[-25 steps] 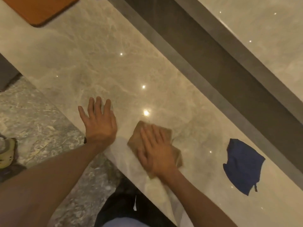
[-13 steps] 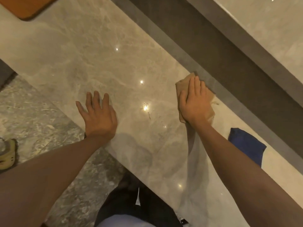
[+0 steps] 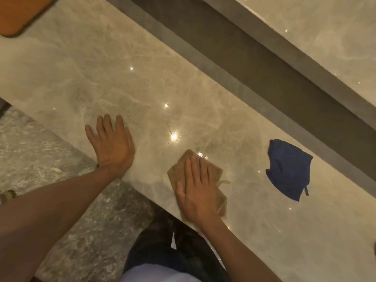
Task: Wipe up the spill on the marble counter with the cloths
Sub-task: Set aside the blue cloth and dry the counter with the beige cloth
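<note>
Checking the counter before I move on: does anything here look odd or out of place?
Only the blue cloth, lying crumpled and unused on the marble counter, apart from the tan cloth under the right hand.

Grey veined stone floor (image 3: pixel 50 163) below; dark recessed channel (image 3: pixel 254 64) behind; ceiling lights glint off polished surfaces

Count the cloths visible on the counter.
2. A tan cloth lies flat under the right hand near the front edge; a blue cloth lies untouched to its right.
</note>
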